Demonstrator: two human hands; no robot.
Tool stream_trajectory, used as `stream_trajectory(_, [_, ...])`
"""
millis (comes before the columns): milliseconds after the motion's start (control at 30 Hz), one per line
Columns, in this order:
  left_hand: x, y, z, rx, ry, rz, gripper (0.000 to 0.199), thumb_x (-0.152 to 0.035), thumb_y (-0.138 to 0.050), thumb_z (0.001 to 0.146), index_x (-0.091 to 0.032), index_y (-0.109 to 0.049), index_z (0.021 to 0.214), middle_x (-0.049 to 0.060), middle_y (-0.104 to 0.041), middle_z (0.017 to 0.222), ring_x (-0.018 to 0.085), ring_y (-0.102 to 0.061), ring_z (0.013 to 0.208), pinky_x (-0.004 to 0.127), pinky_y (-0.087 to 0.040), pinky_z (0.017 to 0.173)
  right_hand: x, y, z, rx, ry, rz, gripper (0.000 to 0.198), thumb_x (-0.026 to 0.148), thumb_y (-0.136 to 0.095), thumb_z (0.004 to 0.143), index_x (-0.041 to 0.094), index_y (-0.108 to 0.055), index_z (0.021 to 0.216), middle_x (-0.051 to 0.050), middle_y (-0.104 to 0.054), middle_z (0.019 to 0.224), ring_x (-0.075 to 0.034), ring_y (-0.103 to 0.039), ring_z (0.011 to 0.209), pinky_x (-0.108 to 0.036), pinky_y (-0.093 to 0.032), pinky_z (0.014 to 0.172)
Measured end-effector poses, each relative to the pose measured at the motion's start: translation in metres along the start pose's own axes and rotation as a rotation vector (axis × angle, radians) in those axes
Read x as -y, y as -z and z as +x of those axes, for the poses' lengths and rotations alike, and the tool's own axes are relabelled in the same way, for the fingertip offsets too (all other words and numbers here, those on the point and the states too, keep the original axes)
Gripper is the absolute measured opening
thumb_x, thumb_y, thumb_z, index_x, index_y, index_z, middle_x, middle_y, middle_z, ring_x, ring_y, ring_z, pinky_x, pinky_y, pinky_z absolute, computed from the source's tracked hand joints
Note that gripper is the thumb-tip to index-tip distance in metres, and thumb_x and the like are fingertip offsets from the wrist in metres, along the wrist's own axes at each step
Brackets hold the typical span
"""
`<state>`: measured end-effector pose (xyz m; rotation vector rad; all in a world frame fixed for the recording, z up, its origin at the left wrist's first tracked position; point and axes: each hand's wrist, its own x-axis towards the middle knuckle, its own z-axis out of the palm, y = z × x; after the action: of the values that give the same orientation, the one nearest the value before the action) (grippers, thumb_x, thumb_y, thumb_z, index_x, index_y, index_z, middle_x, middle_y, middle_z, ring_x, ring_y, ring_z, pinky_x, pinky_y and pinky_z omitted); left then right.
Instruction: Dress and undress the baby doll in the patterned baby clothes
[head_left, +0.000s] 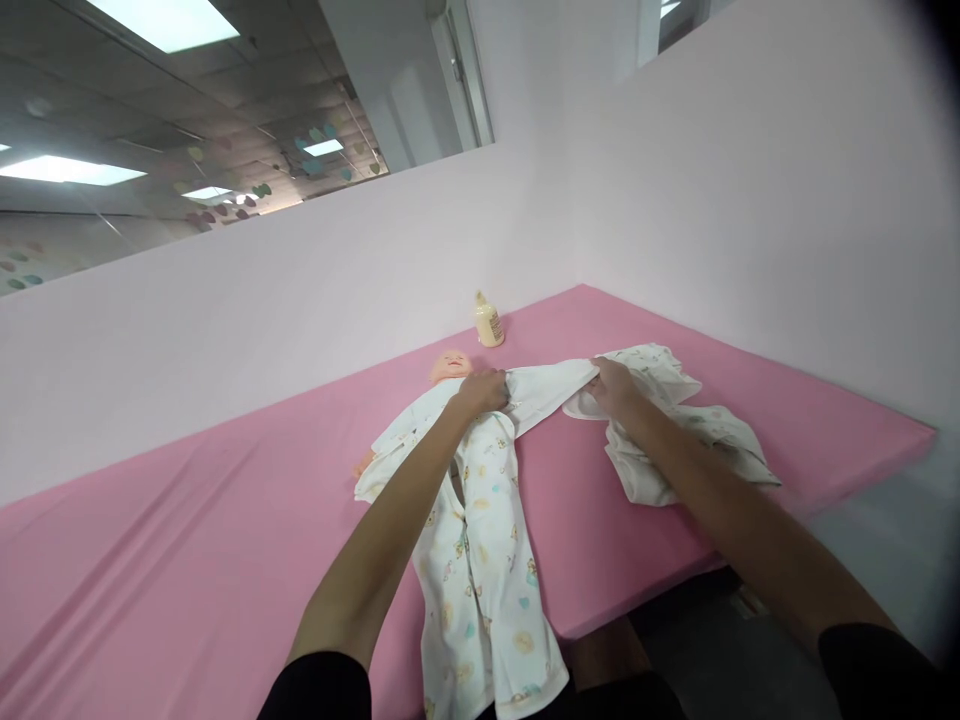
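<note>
Pink-covered table (225, 560): printed garment (491, 490) laid out, its sleeve (551, 390) drawn straight.
Clock centred on left hand (486, 390). Garment legs, 6; folded cloths (712, 430), 4; left fingers curled around sleeve's upper end; right hand (611, 387), 3, pinching its far end; doll's head (450, 365), 10; bottle (490, 326), 12.

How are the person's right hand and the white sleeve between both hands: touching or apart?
Touching. The head view shows the right hand gripping the outer end of the white sleeve, with no gap visible.
</note>
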<state>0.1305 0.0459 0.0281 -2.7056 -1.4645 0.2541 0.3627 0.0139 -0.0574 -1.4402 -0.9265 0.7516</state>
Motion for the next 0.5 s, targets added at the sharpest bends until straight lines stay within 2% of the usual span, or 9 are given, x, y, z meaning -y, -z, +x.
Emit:
stream_trajectory(100, [-0.001, -0.008, 0.009, -0.039, -0.015, 0.024, 0.044, -0.017, -0.058, 0.080, -0.011, -0.057, 0.123, 0.019, -0.063, 0.125, 0.032, -0.061, 0.114, 0.039, -0.046, 0.094, 0.003, -0.001, -0.003, 0.004, -0.048, 0.120, 0.018, 0.022, -0.040, 0.089, 0.020, -0.053, 0.100, -0.012, -0.067, 0.096, -0.022, -0.067, 0.082, -0.033, -0.058, 0.069])
stream_trajectory(233, [0.003, -0.011, 0.013, -0.066, -0.009, 0.045, 0.038, -0.014, -0.054, 0.082, -0.011, -0.057, 0.120, 0.018, -0.065, 0.119, 0.032, -0.063, 0.108, 0.038, -0.047, 0.087, 0.003, 0.001, 0.000, -0.034, -0.075, 0.193, 0.011, 0.025, -0.041, 0.089, 0.021, -0.049, 0.095, -0.009, -0.065, 0.088, -0.020, -0.066, 0.079, -0.030, -0.057, 0.064])
stream_trajectory(400, [0.008, -0.010, 0.005, -0.100, 0.006, 0.050, 0.030, -0.019, -0.050, 0.088, -0.012, -0.056, 0.117, 0.017, -0.066, 0.118, 0.029, -0.064, 0.106, 0.035, -0.047, 0.085, -0.003, 0.015, 0.014, -0.234, -0.061, 0.168, 0.010, 0.026, -0.039, 0.090, 0.023, -0.048, 0.094, -0.002, -0.053, 0.077, -0.017, -0.061, 0.075, -0.027, -0.054, 0.060])
stream_trajectory(500, [0.008, -0.010, 0.002, -0.105, 0.011, 0.057, 0.030, -0.021, -0.050, 0.090, -0.013, -0.056, 0.117, 0.015, -0.065, 0.119, 0.028, -0.063, 0.106, 0.034, -0.046, 0.085, -0.009, 0.025, 0.022, -0.350, 0.019, 0.093, 0.014, 0.032, -0.041, 0.091, 0.022, -0.050, 0.092, -0.002, -0.049, 0.073, -0.019, -0.057, 0.071, -0.031, -0.052, 0.059])
